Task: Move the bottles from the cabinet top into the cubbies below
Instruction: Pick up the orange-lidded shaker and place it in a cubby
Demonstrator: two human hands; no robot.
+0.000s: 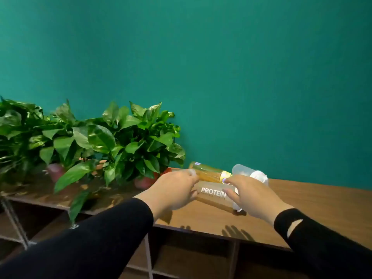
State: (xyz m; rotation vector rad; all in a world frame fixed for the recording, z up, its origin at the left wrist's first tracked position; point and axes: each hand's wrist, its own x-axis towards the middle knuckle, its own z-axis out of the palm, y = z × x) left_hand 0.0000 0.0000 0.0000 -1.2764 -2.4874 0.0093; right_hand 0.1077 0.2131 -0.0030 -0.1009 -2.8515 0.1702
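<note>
Three bottles lie on their sides on the wooden cabinet top point(314, 202). Nearest is a clear shaker bottle point(213, 195) printed PROTEIN. Behind it lies an amber bottle point(207, 172) with a gold collar, and to its right a clear bottle with a white lid point(249, 173). My left hand point(173, 191) curls around the shaker's left end. My right hand point(251, 195) covers its right end, fingers against it. Whether the shaker is lifted off the wood I cannot tell. Dark cubbies point(193, 256) open below the top's front edge.
Leafy potted plants point(128, 137) in reddish pots crowd the cabinet top on the left, close to the bottles. A teal wall point(221, 67) rises right behind. Bare wood stretches to the right of the bottles. Cubby dividers point(148, 256) run under the edge.
</note>
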